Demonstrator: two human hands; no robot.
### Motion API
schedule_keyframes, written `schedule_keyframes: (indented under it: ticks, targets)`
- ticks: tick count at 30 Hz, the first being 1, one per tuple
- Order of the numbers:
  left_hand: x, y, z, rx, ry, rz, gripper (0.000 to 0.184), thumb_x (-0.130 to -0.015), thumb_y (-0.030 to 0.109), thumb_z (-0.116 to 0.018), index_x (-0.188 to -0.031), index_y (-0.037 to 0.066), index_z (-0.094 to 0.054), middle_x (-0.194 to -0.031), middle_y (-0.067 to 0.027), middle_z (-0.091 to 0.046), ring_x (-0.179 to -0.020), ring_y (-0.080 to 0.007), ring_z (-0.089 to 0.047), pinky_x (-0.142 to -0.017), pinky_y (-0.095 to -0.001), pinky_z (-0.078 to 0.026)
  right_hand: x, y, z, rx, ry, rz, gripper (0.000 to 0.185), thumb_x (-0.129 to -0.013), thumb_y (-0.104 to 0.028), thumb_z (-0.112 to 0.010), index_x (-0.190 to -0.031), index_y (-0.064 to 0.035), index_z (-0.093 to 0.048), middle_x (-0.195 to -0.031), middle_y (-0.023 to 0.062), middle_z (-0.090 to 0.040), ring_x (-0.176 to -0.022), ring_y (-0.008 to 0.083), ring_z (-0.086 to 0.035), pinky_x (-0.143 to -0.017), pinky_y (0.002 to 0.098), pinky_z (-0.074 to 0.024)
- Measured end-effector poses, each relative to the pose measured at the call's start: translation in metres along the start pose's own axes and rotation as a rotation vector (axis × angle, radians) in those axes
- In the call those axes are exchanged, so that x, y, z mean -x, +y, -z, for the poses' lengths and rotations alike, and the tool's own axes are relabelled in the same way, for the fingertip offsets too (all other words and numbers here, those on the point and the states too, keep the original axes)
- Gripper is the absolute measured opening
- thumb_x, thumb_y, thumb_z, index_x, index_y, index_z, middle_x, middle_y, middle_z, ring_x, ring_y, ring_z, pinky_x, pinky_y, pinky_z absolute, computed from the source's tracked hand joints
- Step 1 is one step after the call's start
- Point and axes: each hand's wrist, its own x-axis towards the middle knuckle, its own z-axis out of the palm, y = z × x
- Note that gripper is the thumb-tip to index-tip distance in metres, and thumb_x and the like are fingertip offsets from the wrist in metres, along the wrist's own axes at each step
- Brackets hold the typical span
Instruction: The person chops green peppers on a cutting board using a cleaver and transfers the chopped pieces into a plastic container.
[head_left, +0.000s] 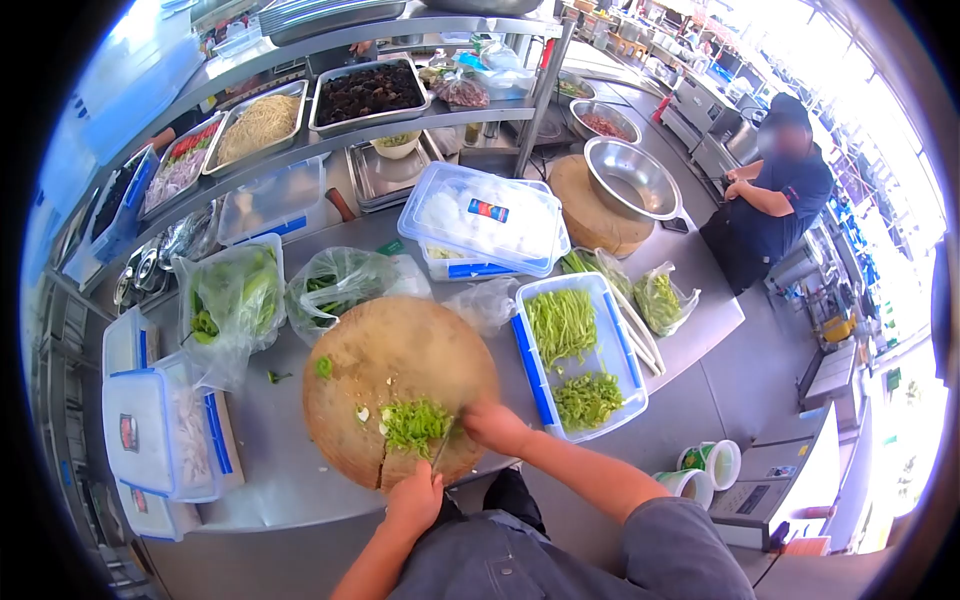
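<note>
A round wooden chopping board (395, 340) carries a small heap of chopped green leaves (415, 426) near its front edge. Beside the heap, a knife (445, 440) is seen almost edge-on, running between my two hands. My left hand (413, 500) is closed at the blade's near end, by the board's front rim. Closed at its far end is my right hand (495, 428), slightly blurred. My fingers hide the handle. Pale bits (362, 413) and a green scrap (323, 368) lie left of the heap. A dark crack shows in the board's near edge.
An open tub (640, 400) of cut greens stands right of the board. Bagged greens (235, 295) and lidded boxes (150, 435) sit left. Behind are a lidded box (490, 215) and a steel bowl (632, 178). A shelf (400, 125) holds food trays. A person (775, 195) stands at right.
</note>
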Motion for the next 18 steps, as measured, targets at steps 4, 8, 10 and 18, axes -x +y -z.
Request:
schedule_keyframes:
  ticks: [4,8,10,18]
  targets:
    - [0.002,-0.003,0.013,0.043,0.014,-0.007,0.026,-0.100,0.027,-0.058,-0.104,0.002,-0.050,-0.082,-0.0283,-0.068,-0.080,-0.0511,-0.066,-0.073,-0.0614,-0.050,0.001,-0.001,-0.001,-0.017,0.021,0.010,0.012,-0.083,-0.010,-0.067,-0.094,-0.0052,-0.065,-0.106,0.0116,-0.064,-0.099,0.0321,-0.063,-0.084,0.0415,-0.0559]
    - [0.013,0.005,0.015,0.078,0.017,-0.018,0.026,-0.100,0.026,-0.059,-0.103,0.002,-0.049,-0.083,-0.0302,-0.066,-0.080,-0.0528,-0.064,-0.072,-0.0631,-0.047,0.002,0.000,0.000,-0.041,0.055,-0.011,0.012,-0.083,-0.009,-0.068,-0.094,-0.0051,-0.065,-0.103,0.0116,-0.064,-0.099,0.0321,-0.063,-0.084,0.0416,-0.0557]
    - [0.001,-0.001,-0.008,0.075,0.019,-0.009,0.026,-0.100,0.026,-0.058,-0.103,0.002,-0.049,-0.082,-0.0301,-0.066,-0.080,-0.0530,-0.063,-0.072,-0.0630,-0.047,0.004,0.001,-0.002,-0.060,0.072,-0.002,0.012,-0.083,-0.010,-0.067,-0.094,-0.0050,-0.064,-0.102,0.0125,-0.063,-0.095,0.0350,-0.063,-0.082,0.0440,-0.0551]
    - [0.011,0.002,0.013,0.105,0.075,-0.069,0.026,-0.101,0.026,-0.058,-0.102,0.002,-0.048,-0.076,-0.0283,-0.065,-0.076,-0.0529,-0.063,-0.068,-0.0631,-0.047,0.002,0.002,0.003,-0.113,0.108,0.026,0.010,-0.082,-0.010,-0.067,-0.090,-0.0048,-0.063,-0.098,0.0136,-0.062,-0.090,0.0380,-0.063,-0.078,0.0464,-0.0549]
